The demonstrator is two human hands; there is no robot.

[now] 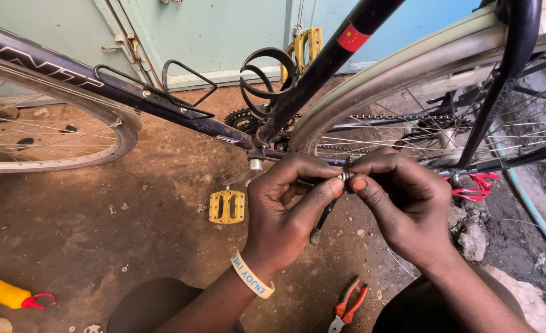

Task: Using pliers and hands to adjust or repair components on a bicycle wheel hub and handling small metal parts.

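A small silvery metal fitting [346, 176] is pinched between the thumb and fingertips of the left hand [288, 206] and the right hand [402, 206], so both grips are narrowed tightly onto it, with the thumb tips nearly touching. A thin dark tool [323, 216] is seen slanting down from under the left grip; which fingers carry it cannot be told. A pale wristband [252, 275] is worn below the left grip. Just above the two grips the black bicycle frame [322, 68] is found, with the rear wheel [409, 68] up and to the right of the right grip. A yellow pedal [227, 206] is seen just left of the left grip, over the dirt floor [100, 234]. Red-handled pliers [348, 304] lie on the floor below and between the grips. A yellow bottle [8, 294] rests well apart, far to the lower left of the left grip. A red strip [476, 185] hangs just right of the right grip.
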